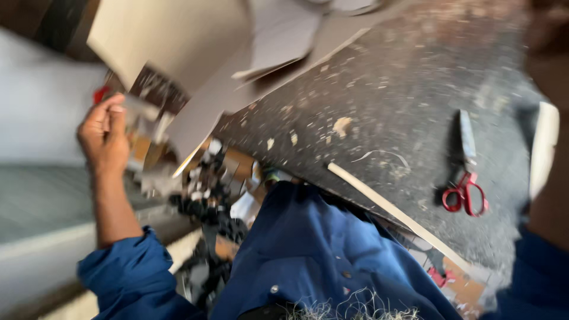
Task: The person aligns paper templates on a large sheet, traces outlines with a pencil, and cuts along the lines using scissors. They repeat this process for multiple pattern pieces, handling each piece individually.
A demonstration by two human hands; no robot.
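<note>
My left hand (105, 135) is raised at the left, beyond the table's edge. Its fingers are curled on a small grey cardboard piece (141, 110) just under a large beige cardboard sheet (172, 41). My right arm runs up the right edge of the view in a blue sleeve (536, 278). My right hand (548, 53) is only a dark blur at the top right corner, and its fingers cannot be made out. Red-handled scissors (465, 189) lie shut on the dark speckled table (385, 101), left of that arm.
Grey card sheets (278, 35) overlap at the table's far side. A long thin card strip (397, 214) lies along the near edge. A white strip (543, 148) sits by my right arm. Below the table edge is a heap of dark and brown scraps (216, 201).
</note>
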